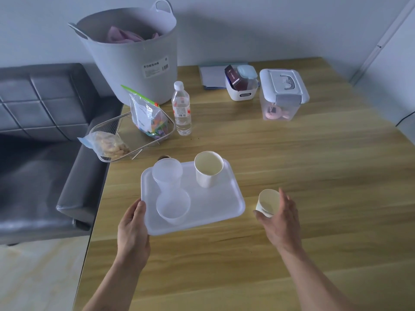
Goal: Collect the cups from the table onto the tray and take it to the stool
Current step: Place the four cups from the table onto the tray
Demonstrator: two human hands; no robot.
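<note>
Cups first: small white paper cup (268, 202), tilted, off the tray on the bare wooden table (314, 167), just beside the tray's right edge. Cradled by the right hand (281, 217), fingers loosely curled round its far side, thumb under the base; grip looks light, whether lifted clear of the table or only tipped cannot be told. Thin paper wall, nearly weightless by the look, apt to dent if squeezed; better held low around the body than pinched at the rim.

Already standing on the translucent white plastic tray (231, 203): taller white paper cup (208, 169) at the back right, clear plastic cup (167, 172) at the back left, and a second clear plastic cup (173, 205) in front of it, nearer the left hand. All upright, all seemingly empty, so likely light and quick to slide or topple on a smooth tray.

Left hand (132, 230) closed over the tray's near left corner, thumb on top of the rim, fingers hidden beneath. Tray probably stiff enough yet slippery; best carried level, gripped at both short edges, once the last cup is aboard.

Round dark-rimmed shape behind the back clear cup, possibly another cup; too hidden to say. Stool not identifiable for certain.
</note>
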